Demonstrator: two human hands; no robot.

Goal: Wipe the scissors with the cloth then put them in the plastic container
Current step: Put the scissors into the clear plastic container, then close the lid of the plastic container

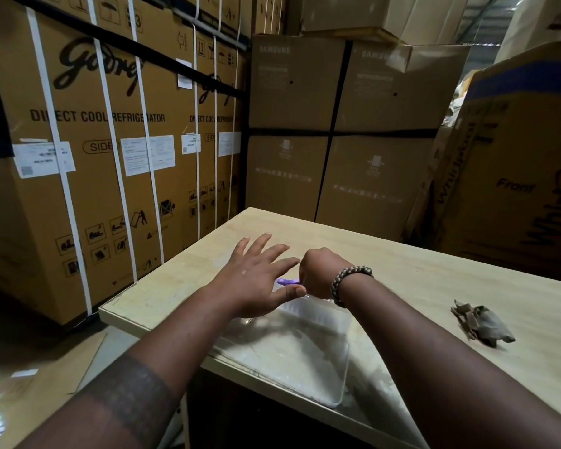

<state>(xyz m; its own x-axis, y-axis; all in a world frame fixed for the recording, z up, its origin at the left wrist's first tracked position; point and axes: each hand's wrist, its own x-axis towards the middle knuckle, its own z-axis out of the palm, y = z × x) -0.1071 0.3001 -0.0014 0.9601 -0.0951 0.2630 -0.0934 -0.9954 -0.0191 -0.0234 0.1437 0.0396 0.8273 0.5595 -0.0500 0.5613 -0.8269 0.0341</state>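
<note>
Gripping purple scissors (pixel 287 281), right hand (pixel 321 273); left hand (pixel 256 280) splayed; Godrej, Samsung, Whirlpool cartons (pixel 94 124) behind.

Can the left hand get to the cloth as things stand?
Probably not directly: the left hand is open and free, but the cloth lies far right on the table, with the right forearm crossing between them.
</note>
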